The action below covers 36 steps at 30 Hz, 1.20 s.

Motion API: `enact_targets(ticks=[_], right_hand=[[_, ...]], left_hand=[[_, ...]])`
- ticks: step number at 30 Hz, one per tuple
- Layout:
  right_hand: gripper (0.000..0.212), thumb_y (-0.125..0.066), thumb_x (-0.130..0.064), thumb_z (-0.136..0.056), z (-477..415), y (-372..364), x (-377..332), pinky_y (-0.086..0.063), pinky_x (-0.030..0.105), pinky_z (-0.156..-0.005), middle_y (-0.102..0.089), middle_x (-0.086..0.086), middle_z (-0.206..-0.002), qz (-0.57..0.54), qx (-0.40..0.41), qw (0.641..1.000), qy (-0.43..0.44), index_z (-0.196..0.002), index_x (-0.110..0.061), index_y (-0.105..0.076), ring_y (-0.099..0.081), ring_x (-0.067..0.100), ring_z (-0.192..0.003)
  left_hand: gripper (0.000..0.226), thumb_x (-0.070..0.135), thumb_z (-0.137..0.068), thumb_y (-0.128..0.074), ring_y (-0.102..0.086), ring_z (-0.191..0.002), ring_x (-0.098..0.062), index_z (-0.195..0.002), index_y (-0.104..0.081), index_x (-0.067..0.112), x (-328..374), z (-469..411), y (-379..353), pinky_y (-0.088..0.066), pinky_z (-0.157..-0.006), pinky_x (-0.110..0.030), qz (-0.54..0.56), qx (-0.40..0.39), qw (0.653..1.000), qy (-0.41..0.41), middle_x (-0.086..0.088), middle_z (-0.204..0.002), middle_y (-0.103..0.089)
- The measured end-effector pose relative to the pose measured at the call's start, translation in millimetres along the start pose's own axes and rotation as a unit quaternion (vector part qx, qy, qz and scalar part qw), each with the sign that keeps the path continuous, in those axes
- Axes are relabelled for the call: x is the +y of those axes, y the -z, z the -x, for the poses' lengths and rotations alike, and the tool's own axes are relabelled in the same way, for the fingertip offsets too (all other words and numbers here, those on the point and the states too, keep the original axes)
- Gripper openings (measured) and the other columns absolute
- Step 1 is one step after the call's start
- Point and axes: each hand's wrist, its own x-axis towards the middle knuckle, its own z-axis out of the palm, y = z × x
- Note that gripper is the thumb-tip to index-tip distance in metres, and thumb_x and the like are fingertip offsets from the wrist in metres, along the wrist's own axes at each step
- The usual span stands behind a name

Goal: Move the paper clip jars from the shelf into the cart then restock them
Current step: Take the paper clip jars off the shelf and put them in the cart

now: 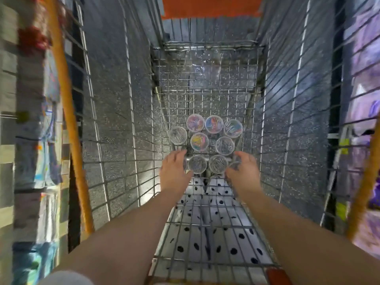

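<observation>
- Both arms reaching down into the wire cart (205, 83), with the paper clip jars (202, 141) standing in a tight cluster on its mesh floor, mostly just beyond the fingertips.
- Left hand (174, 167) curled, fingers wrapped round the left end of the nearest row; looks closed on a jar almost wholly hidden beneath it, though the grip itself cannot be confirmed.
- Right hand (243, 168) likewise cupped at the right end of that row, over a clear jar only partly visible under the fingers; probably gripping, not certain.
- Between the two hands: two jars of silver clips (207, 163), touching or nearly touching whatever the hands hold.
- Beyond the fingers: a row with silver-clip jars either side of a coloured one, then three jars of coloured clips (213, 124) farthest off.
- Risk: lifting both end jars at once likely to nudge the pair between the hands, tipping them into the rows beyond.
- Risk: smooth clear plastic and a top-down grasp, so a slip on the way up quite possible; a dropped jar could pop its lid and scatter clips through the open mesh to the floor.
- Risk: uneven wire footing, so any knocked jar prone to toppling its neighbours.
- Risk: heavy blur across the view, suggesting head movement; misjudged reach plausible.
</observation>
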Motion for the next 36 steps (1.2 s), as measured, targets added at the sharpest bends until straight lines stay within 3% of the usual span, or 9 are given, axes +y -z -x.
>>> enact_targets(ticks=[2, 6, 9, 13, 18, 22, 25, 30, 36], right_hand=[[0.048, -0.065, -0.013, -0.084, 7, 5, -15, -0.053, 0.04, -0.085, -0.048, 0.0, -0.126, 0.001, 0.012, 0.999, 0.034, -0.129, -0.02, -0.049, -0.059, 0.017, -0.095], [0.037, -0.063, -0.013, -0.085, 34, 26, -51, -0.047, 0.038, -0.091, -0.054, -0.001, -0.117, -0.011, 0.054, 0.994, 0.092, -0.12, -0.019, -0.055, -0.053, 0.017, -0.106], [0.027, -0.06, -0.011, -0.084, 59, 52, -84, -0.043, 0.025, -0.076, -0.057, -0.002, -0.098, -0.022, 0.066, 0.986, 0.154, -0.111, -0.015, -0.061, -0.054, 0.016, -0.09], [0.029, -0.064, -0.012, -0.084, 102, 93, -129, -0.051, 0.032, -0.077, -0.061, -0.004, -0.096, -0.035, 0.064, 0.971, 0.228, -0.112, -0.021, -0.062, -0.058, 0.016, -0.085], [0.035, -0.06, -0.009, -0.081, 169, 147, -172, -0.04, 0.024, -0.069, -0.059, -0.009, -0.083, 0.008, 0.059, 0.926, 0.373, -0.113, -0.022, -0.059, -0.052, 0.012, -0.076], [0.031, -0.065, -0.017, -0.084, 233, 178, -198, -0.041, 0.026, -0.072, -0.059, -0.009, -0.08, 0.027, 0.067, 0.856, 0.511, -0.114, -0.021, -0.057, -0.056, 0.014, -0.077], [0.032, -0.063, -0.018, -0.086, 289, 192, -218, -0.042, 0.021, -0.069, -0.061, -0.011, -0.082, 0.039, 0.063, 0.803, 0.591, -0.115, -0.026, -0.053, -0.057, 0.005, -0.074], [0.016, -0.058, -0.018, -0.089, 394, 180, -254, -0.038, 0.01, -0.058, -0.055, -0.012, -0.07, 0.059, 0.019, 0.728, 0.682, -0.099, -0.031, -0.055, -0.051, -0.006, -0.064], [0.015, -0.057, -0.027, -0.09, 522, 114, -298, -0.043, 0.017, -0.07, -0.06, -0.02, -0.08, 0.092, -0.034, 0.617, 0.781, -0.092, -0.041, -0.053, -0.058, 0.0, -0.077]], left_hand=[[0.056, 0.035, -0.086, -0.06, -0.037, -0.125, -0.025, -0.136, -0.039, 0.021, 12, 3, 14, -0.032, -0.106, -0.04, -0.01, 0.007, 0.999, -0.037, -0.004, -0.138, -0.043], [0.043, 0.027, -0.086, -0.062, -0.05, -0.112, -0.021, -0.127, -0.054, 0.022, 46, 15, 56, -0.04, -0.096, -0.035, 0.045, 0.047, 0.992, -0.109, -0.003, -0.121, -0.057], [0.033, 0.03, -0.087, -0.06, -0.057, -0.102, -0.019, -0.119, -0.061, 0.024, 76, 32, 102, -0.047, -0.086, -0.03, 0.08, 0.08, 0.983, -0.147, -0.001, -0.11, -0.065], [0.021, 0.029, -0.088, -0.061, -0.061, -0.091, -0.018, -0.104, -0.068, 0.019, 109, 70, 164, -0.047, -0.079, -0.029, 0.117, 0.118, 0.962, -0.215, -0.002, -0.094, -0.069], [0.02, 0.027, -0.088, -0.06, -0.063, -0.091, -0.02, -0.104, -0.069, 0.019, 127, 137, 234, -0.046, -0.077, -0.031, 0.096, 0.207, 0.938, -0.26, -0.004, -0.096, -0.071], [0.013, 0.023, -0.083, -0.064, -0.063, -0.08, -0.014, -0.091, -0.072, 0.017, 119, 210, 288, -0.047, -0.077, -0.029, 0.132, 0.327, 0.9, -0.256, 0.001, -0.086, -0.072], [0.011, 0.017, -0.085, -0.063, -0.058, -0.071, -0.009, -0.091, -0.071, 0.017, 101, 275, 322, -0.042, -0.068, -0.015, 0.138, 0.405, 0.879, -0.213, 0.005, -0.078, -0.068], [0.015, 0.019, -0.088, -0.057, -0.058, -0.076, -0.004, -0.098, -0.067, 0.025, 46, 391, 364, -0.042, -0.065, -0.017, 0.087, 0.488, 0.852, -0.168, 0.013, -0.085, -0.066], [0.022, 0.026, -0.09, -0.052, -0.055, -0.088, 0.002, -0.107, -0.063, 0.031, -57, 525, 402, -0.035, -0.068, -0.007, 0.011, 0.593, 0.801, -0.08, 0.02, -0.095, -0.061]])
